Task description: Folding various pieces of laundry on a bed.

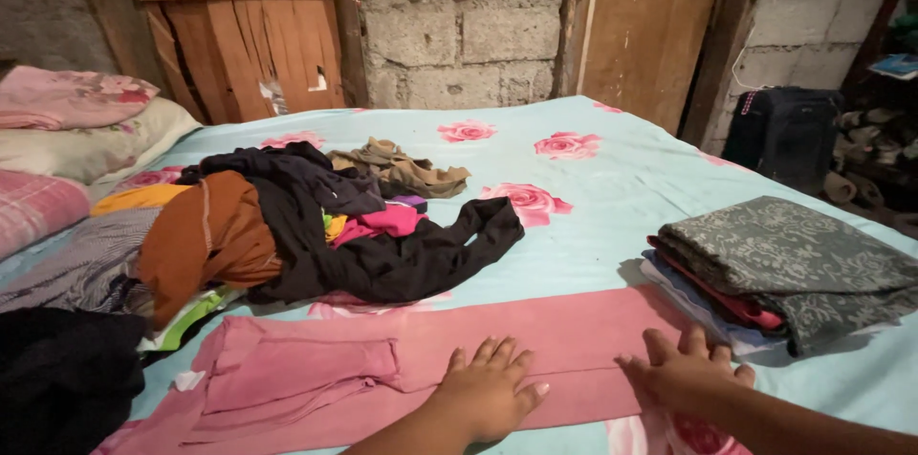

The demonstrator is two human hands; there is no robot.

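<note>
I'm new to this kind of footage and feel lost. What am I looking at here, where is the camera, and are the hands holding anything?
There is no machine: a person wears one camera on the head, looking down at their own bare hands over a bed with a light blue rose-print sheet. The left hand and right hand both press flat on a long pink garment spread out; neither grips it. Behind lies a loose heap of dark and orange clothes. On the right sits a folded stack topped by grey patterned cloth.
</note>
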